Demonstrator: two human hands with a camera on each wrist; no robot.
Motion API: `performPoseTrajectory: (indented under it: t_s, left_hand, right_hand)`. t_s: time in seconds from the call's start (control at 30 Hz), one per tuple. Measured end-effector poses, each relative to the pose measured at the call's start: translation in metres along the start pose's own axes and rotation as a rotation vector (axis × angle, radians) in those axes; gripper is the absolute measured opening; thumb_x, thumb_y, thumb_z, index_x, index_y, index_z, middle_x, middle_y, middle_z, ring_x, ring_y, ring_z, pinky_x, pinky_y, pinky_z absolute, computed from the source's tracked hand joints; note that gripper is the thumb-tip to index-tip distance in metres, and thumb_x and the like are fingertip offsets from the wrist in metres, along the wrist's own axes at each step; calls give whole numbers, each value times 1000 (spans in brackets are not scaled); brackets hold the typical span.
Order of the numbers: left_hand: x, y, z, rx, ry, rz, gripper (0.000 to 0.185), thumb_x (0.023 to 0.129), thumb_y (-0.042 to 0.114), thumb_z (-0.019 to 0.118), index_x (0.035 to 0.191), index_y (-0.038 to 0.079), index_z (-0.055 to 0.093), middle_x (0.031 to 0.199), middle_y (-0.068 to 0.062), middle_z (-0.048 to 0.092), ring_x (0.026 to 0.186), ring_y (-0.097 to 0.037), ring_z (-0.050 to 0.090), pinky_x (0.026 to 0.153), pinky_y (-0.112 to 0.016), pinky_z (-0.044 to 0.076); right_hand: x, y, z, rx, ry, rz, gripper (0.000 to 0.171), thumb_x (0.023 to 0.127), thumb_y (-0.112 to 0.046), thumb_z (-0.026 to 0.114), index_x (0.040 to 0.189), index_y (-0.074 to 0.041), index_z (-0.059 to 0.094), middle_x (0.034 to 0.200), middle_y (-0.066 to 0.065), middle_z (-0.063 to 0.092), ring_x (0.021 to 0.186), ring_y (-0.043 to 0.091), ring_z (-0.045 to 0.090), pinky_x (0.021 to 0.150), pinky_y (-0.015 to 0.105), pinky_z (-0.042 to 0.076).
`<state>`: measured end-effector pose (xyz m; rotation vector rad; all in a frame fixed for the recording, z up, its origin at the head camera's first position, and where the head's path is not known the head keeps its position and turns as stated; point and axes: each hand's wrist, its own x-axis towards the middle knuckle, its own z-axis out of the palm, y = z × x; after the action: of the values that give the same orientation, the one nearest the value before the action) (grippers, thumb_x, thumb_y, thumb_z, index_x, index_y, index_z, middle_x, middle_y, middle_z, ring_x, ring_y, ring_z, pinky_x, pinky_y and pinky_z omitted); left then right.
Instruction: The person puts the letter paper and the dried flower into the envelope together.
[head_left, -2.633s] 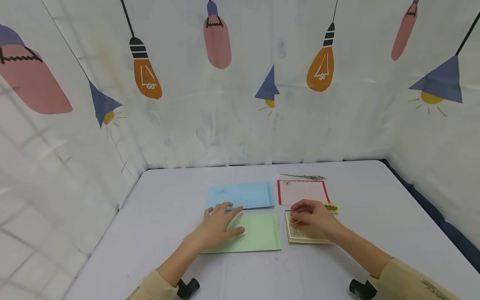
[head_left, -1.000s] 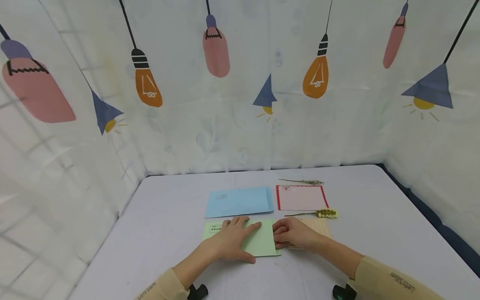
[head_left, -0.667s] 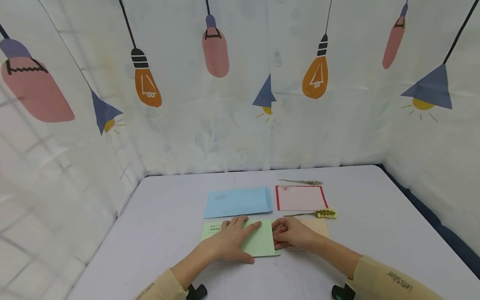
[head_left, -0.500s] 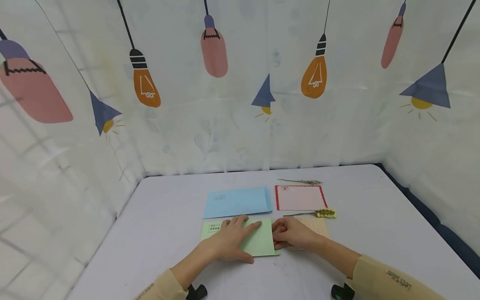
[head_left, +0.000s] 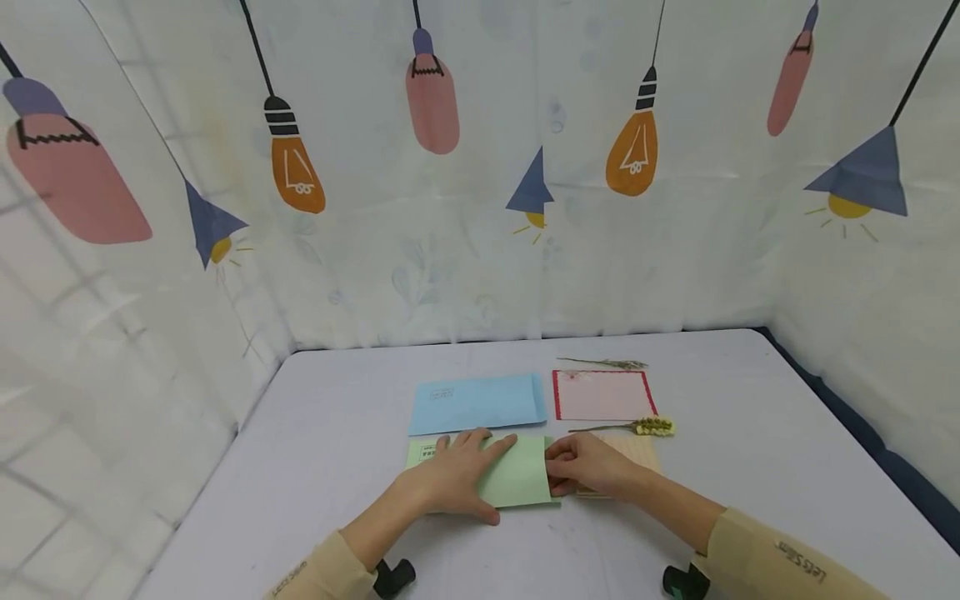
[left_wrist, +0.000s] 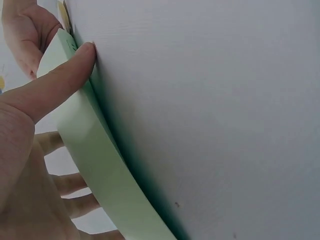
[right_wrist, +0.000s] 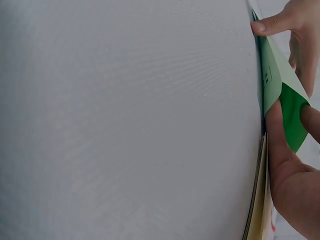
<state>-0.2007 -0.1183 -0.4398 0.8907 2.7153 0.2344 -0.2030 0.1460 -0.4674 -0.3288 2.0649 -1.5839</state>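
On the table lies a light green envelope (head_left: pixel 517 479), bulging, its mouth at the right end. My left hand (head_left: pixel 453 479) spans it, thumb on the near long edge and spread fingers toward the far one. In the left wrist view that thumb (left_wrist: pixel 65 82) crosses the edge. At the mouth, my right hand (head_left: pixel 588 467) holds the envelope with bent fingers; the right wrist view shows its thumb (right_wrist: pixel 276 125) there and the darker green inside (right_wrist: pixel 292 117). Whether the fingertips reach inside is partly hidden. Partly under the right hand sits a beige stack (head_left: pixel 637 452).
A blue envelope (head_left: pixel 480 402) lies just beyond the green one. To its right is a pink card with a red border (head_left: pixel 606 396). A yellow dried flower (head_left: pixel 652 427) lies below the card, a thin dried sprig (head_left: pixel 611 363) above it.
From lying flat under the left hand, the green envelope has come to bulge between the hands. The right hand has moved left, from the beige stack to the mouth; the yellow flower now lies uncovered.
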Motion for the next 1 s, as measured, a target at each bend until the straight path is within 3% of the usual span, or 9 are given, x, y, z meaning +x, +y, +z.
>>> performPoseTrajectory:
  t_s: [0.27,0.53,0.8,1.0]
  left_hand:
    - [0,-1,-1,16,-2,10,107,75,61,86,162,29,33,149,-11,43,134,-31,42,103,-62,37]
    - [1,-1,-1,26,8,16,107,74,62,86,162,29,34,150,-12,42,136,-33,41,104,-62,36]
    - [2,-2,-1,27,16,17,108,74,62,86,162,28,34,151,-13,42,137,-33,40,106,-62,35]
    - [1,-2,-2,20,13,27,107,74,61,86,162,28,34,150,-12,42,136,-32,41,105,-61,35]
  right_hand:
    - [0,0,2,18,-8,-15,41,101,-12,66,128,17,56,103,13,73,90,26,74,78,37,60]
    - [-5,-3,-3,32,-31,-27,41,100,-11,67,133,10,54,108,13,70,93,26,72,82,38,59]
    - [-9,-8,-16,43,-5,-66,38,101,-14,67,131,8,57,108,15,68,94,29,72,84,39,59]
    - [-16,-11,-28,9,18,-46,36,101,-21,69,126,3,62,105,16,69,91,28,69,80,37,59]
